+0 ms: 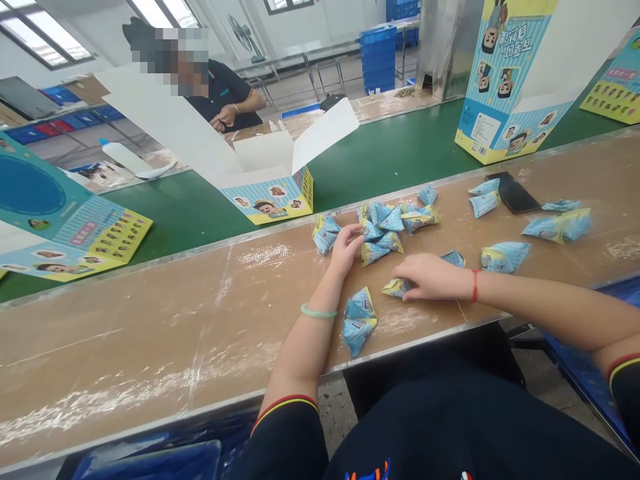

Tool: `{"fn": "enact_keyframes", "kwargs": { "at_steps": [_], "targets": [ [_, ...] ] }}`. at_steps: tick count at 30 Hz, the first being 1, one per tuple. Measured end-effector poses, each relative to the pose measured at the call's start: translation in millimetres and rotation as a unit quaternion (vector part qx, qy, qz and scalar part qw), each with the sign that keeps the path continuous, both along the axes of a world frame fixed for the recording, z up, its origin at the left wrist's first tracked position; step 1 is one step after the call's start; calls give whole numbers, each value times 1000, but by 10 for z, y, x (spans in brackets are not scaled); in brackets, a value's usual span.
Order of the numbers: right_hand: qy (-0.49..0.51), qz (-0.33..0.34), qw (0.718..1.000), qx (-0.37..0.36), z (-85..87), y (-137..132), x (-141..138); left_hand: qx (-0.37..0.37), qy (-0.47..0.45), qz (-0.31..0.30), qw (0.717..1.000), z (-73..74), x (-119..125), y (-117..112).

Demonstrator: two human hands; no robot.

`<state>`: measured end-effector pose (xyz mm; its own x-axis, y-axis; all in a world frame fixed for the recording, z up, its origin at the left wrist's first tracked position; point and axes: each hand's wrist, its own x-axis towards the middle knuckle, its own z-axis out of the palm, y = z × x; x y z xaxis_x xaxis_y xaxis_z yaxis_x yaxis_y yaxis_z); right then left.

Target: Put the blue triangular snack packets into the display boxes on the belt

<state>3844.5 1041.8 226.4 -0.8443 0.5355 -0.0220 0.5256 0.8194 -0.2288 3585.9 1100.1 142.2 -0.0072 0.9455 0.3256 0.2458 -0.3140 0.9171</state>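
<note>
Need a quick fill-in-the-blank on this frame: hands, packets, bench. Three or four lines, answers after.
1. The right hand presses on a small ____ and yellow packet.
2. The left hand wears a ____ bangle on its wrist.
3. The black phone lies on the ____ bench top.
4. The open printed box stands on the ____ conveyor belt.

Missing words: blue; green; brown; green

Packet (397, 287) half hidden under the right hand (430, 277); right-edge box (617, 83) cut off.
</note>
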Motion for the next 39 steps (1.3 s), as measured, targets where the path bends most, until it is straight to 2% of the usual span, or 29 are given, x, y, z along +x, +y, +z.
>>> {"fn": "enact_keyframes", "kwargs": {
  "at_steps": [2,4,7,10,12,14,15,16,18,20,22,25,28,32,34,36,39],
  "targets": [
    [-6,-14,1000,18,57,119,67,-2,-1,-2,1000,15,152,51],
    [-6,-71,995,66,132,275,133,-4,-3,-4,1000,35,314,83],
    [-65,-142,982,108,205,519,252,-4,-3,-5,1000,74,566,111],
    [-101,-138,980,102,270,719,448,-8,-4,-4,1000,112,784,170],
    [-99,-140,981,93,375,838,649,-10,-6,-4,1000,117,901,249],
    [-26,-155,985,77,536,948,907,-12,-10,-3,1000,102,1014,354],
    [52,-170,981,76,623,994,1051,-13,-12,-2,1000,90,1077,409],
    [147,-188,968,81,704,1029,1196,-14,-14,-2,1000,79,1147,462],
    [308,-201,924,103,814,1061,1476,-17,-17,-2,1000,62,1309,557],
    [366,-189,904,113,830,1046,1716,-19,-20,0,1000,56,1486,634],
    [344,-162,919,105,756,1013,1914,-20,-22,5,1000,55,1653,696],
    [260,-144,949,102,543,993,2162,-25,-20,10,999,47,1865,776],
    [117,-145,977,104,304,1020,2387,-34,-19,14,999,25,2075,847],
    [-50,-145,985,83,97,1067,2678,-44,-22,12,999,34,2446,934],
    [-94,-132,985,61,101,1094,2835,-39,-18,12,999,103,2645,967],
    [-113,-120,985,42,181,1136,2998,-35,11,8,999,220,2811,984],
    [-79,-136,987,38,341,1233,3196,-71,123,-68,988,401,2954,975]
  ]
}}
